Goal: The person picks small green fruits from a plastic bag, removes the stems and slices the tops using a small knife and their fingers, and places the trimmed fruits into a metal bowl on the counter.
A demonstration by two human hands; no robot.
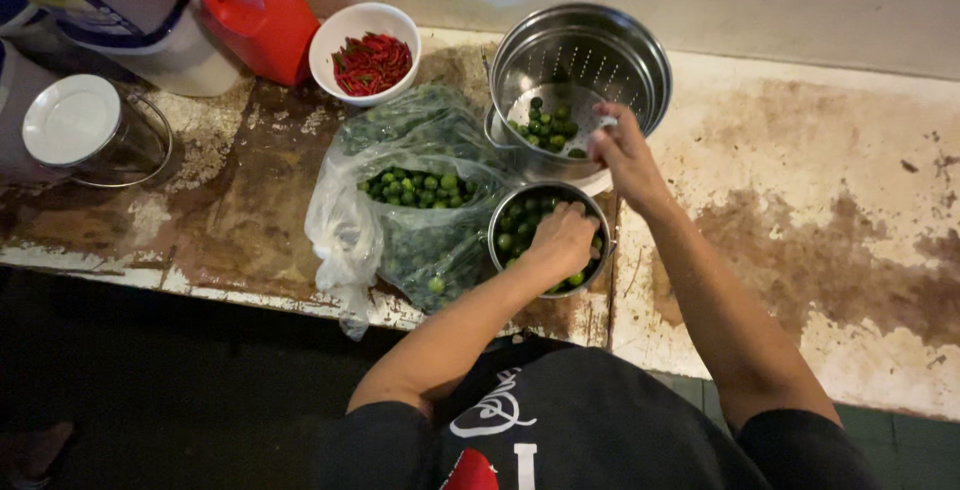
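Note:
My left hand [562,236] reaches down into a small steel bowl [500,212] of small round green fruits, its fingers curled among them. My right hand [622,150] hovers at the front rim of a steel colander [590,45] that holds several of the same green fruits [547,125]; its fingers are pinched together, and whether they hold a fruit is hidden. A clear plastic bag [400,200] full of green fruits lies open just left of the bowl.
A white bowl of red chillies [365,55] stands behind the bag. A red plastic jug [255,5], a large white container [130,10] and a glass jar with a white lid [85,130] stand at the left. The stained worktop [820,210] stretches to the right.

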